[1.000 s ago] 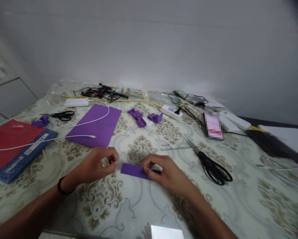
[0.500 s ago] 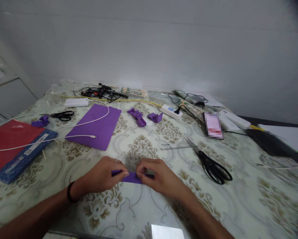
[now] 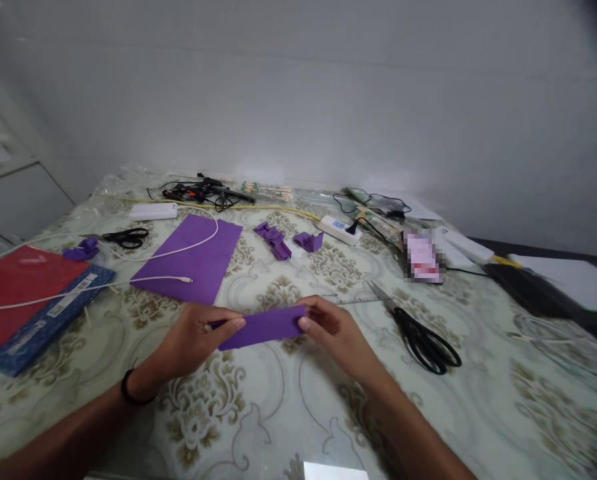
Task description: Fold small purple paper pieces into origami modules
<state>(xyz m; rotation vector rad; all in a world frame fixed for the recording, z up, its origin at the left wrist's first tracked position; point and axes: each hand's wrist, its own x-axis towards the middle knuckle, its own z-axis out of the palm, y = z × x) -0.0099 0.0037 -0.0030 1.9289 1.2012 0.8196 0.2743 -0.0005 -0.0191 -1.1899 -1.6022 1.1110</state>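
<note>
A purple paper strip (image 3: 262, 327) is held just above the patterned table (image 3: 258, 413) between both of my hands. My left hand (image 3: 194, 340) pinches its left end with thumb and fingers closed. My right hand (image 3: 334, 333) pinches its right end in the same way. The strip is stretched out flat and faces me, tilted slightly up to the right.
Black scissors (image 3: 423, 339) lie right of my hands, a clear ruler (image 3: 351, 299) behind them. A purple sheet (image 3: 191, 257) with a white cable (image 3: 128, 285) lies at back left, near folded purple pieces (image 3: 278, 240), a power strip (image 3: 339, 229), smaller scissors (image 3: 123, 236) and red and blue paper (image 3: 23, 293).
My hands have lifted the purple strip off the table and drawn apart, so that it is now spread open between them. The view has shifted slightly.
</note>
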